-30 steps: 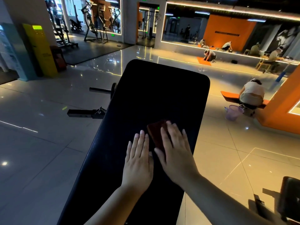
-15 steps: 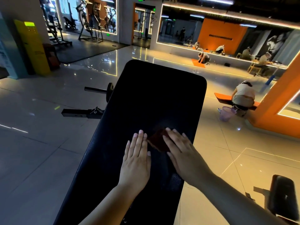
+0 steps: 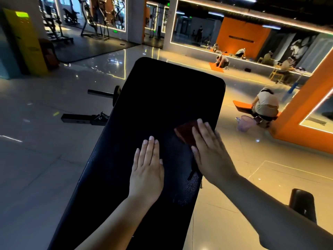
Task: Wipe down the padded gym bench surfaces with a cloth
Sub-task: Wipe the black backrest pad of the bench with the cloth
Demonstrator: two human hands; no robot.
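Right hand [image 3: 210, 150] flat, pressing cloth [image 3: 185, 131] near bench [image 3: 162, 98] right edge — long axis runs away from me. Left hand [image 3: 146, 170] flat on pad, holding nothing, nearer centre.

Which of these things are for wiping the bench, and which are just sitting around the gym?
For the job:
black bench pad
dark red cloth, pressed under the flat right hand
left hand, resting flat on the pad

Just lying about:
purple basket on the floor
orange mat
yellow stand
black bar left of the bench
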